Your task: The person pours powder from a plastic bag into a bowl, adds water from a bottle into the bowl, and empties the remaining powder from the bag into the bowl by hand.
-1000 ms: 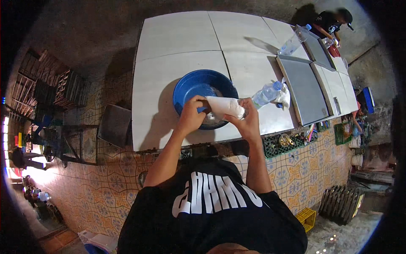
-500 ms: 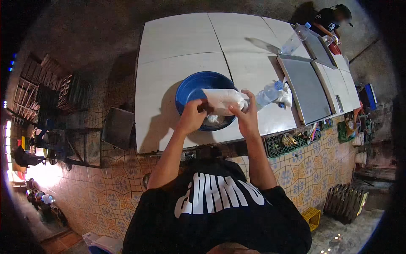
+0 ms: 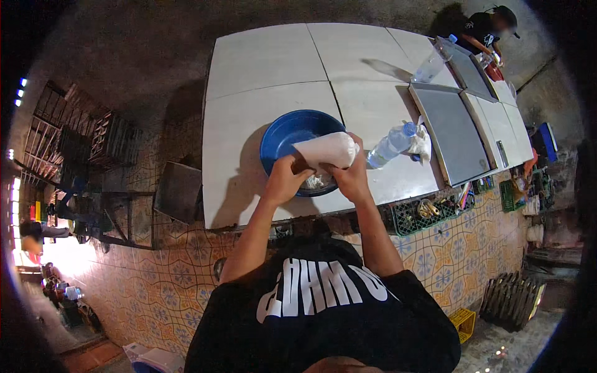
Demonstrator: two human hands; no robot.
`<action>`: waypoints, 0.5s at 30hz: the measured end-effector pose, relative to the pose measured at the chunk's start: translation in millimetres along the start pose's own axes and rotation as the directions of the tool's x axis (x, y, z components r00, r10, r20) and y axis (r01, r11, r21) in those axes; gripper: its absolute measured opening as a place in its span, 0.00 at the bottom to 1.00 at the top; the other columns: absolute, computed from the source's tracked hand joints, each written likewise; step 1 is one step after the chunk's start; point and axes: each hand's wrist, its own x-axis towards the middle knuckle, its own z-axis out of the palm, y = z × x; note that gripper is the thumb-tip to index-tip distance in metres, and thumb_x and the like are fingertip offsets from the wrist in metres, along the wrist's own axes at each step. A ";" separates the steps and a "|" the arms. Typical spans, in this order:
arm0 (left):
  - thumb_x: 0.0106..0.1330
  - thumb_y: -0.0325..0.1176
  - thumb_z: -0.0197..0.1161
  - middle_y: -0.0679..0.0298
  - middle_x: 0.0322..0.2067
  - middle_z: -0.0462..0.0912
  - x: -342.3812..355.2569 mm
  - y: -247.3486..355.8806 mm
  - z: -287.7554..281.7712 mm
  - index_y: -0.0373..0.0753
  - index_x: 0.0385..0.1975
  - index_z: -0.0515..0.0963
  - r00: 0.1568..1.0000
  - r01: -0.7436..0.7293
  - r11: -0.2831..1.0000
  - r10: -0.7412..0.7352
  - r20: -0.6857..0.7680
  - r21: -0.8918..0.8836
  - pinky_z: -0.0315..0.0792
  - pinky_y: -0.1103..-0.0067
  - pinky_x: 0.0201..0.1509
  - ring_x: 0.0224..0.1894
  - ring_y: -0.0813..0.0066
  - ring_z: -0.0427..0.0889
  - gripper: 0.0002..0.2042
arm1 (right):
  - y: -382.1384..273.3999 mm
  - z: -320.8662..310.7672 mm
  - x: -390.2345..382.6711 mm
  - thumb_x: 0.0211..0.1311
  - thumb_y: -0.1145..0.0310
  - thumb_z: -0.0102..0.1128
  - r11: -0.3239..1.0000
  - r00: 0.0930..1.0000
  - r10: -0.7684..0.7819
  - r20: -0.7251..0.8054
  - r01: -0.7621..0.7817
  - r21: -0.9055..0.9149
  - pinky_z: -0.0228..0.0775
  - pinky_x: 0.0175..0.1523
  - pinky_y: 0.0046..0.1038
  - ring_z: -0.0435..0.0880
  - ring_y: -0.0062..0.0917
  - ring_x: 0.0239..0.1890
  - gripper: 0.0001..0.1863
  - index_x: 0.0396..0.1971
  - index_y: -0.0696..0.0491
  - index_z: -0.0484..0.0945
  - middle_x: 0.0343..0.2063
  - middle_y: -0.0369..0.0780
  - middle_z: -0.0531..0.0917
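A plump white bag (image 3: 324, 149), roughly cylindrical, lies tilted in my two hands over a round blue basin (image 3: 273, 135). My left hand (image 3: 287, 179) is closed on its near left end. Around the right end curls my right hand (image 3: 353, 176), thumb underneath. Some white stuff (image 3: 314, 181), like powder or crumbs, shows in the bottom of the basin below the bag. Just right of my right hand stands a clear plastic bottle (image 3: 390, 144) with a blue cap. Beside that bottle sits a crumpled white packet (image 3: 420, 144).
The white tiled table (image 3: 261, 59) carries a grey metal tray (image 3: 451, 133), a second tray (image 3: 471, 71) and another clear bottle (image 3: 429, 67). Across the far right corner, a person (image 3: 485, 34) handles something red. A green crate (image 3: 416, 217) sits below the near edge.
My right hand has shifted left and down, wrapping further round the bag's right end. My left hand remains at the other end.
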 end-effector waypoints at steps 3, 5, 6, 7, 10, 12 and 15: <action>0.64 0.29 0.74 0.52 0.44 0.91 -0.9 7.9 0.5 0.26 0.49 0.83 1.000 0.006 0.999 -0.006 -0.003 0.053 0.80 0.70 0.56 0.48 0.66 0.90 0.17 | 7.3 -1.6 1.4 0.50 0.84 0.75 0.999 0.999 -0.032 0.021 0.032 -0.021 0.75 0.65 0.34 0.79 0.31 0.62 0.49 0.71 0.55 0.55 0.57 0.45 0.77; 0.63 0.30 0.75 0.51 0.43 0.91 -2.7 4.5 -0.3 0.26 0.48 0.83 1.000 0.006 1.000 -0.006 0.003 0.007 0.80 0.69 0.56 0.48 0.65 0.90 0.18 | 7.6 0.8 3.3 0.52 0.83 0.75 0.997 0.999 -0.033 0.041 0.036 -0.062 0.75 0.65 0.34 0.79 0.31 0.61 0.48 0.71 0.56 0.55 0.56 0.44 0.78; 0.62 0.30 0.75 0.50 0.43 0.91 0.0 -7.3 -0.6 0.26 0.48 0.83 0.999 -0.012 0.999 0.013 -0.032 0.048 0.80 0.69 0.55 0.48 0.63 0.90 0.18 | 7.8 3.0 2.7 0.53 0.81 0.76 0.999 0.998 -0.031 0.053 0.030 0.013 0.75 0.64 0.33 0.79 0.30 0.61 0.47 0.70 0.56 0.55 0.56 0.44 0.78; 0.61 0.30 0.75 0.49 0.43 0.91 2.1 -4.1 0.8 0.25 0.47 0.83 0.997 -0.028 0.996 0.033 -0.062 0.088 0.80 0.68 0.55 0.47 0.62 0.90 0.18 | 8.7 3.2 2.3 0.55 0.80 0.77 0.996 0.998 -0.028 0.061 0.022 0.086 0.75 0.64 0.33 0.79 0.30 0.60 0.47 0.70 0.57 0.56 0.55 0.44 0.78; 0.58 0.24 0.72 0.47 0.43 0.90 0.5 7.1 2.7 0.26 0.46 0.84 0.993 -0.020 0.982 0.041 -0.111 0.188 0.80 0.67 0.54 0.47 0.58 0.90 0.16 | 12.8 5.0 1.2 0.55 0.76 0.79 0.998 0.998 -0.027 0.057 0.023 0.065 0.75 0.63 0.31 0.79 0.28 0.59 0.44 0.68 0.58 0.60 0.55 0.43 0.78; 0.56 0.21 0.70 0.45 0.44 0.90 -2.6 17.4 4.1 0.26 0.47 0.83 0.991 0.045 0.970 -0.013 -0.135 0.239 0.80 0.67 0.54 0.48 0.56 0.91 0.17 | 8.5 4.8 -1.1 0.56 0.73 0.81 0.997 0.997 -0.031 0.075 0.025 0.079 0.76 0.61 0.30 0.79 0.26 0.57 0.40 0.65 0.57 0.64 0.54 0.42 0.77; 0.56 0.22 0.71 0.44 0.44 0.90 -8.8 33.4 6.7 0.26 0.48 0.83 0.986 -0.009 0.941 0.064 -0.151 0.339 0.80 0.67 0.54 0.48 0.55 0.91 0.18 | 10.0 1.3 -1.2 0.57 0.73 0.80 0.997 0.995 -0.074 0.063 0.074 0.016 0.76 0.60 0.30 0.80 0.25 0.56 0.38 0.63 0.57 0.65 0.53 0.42 0.78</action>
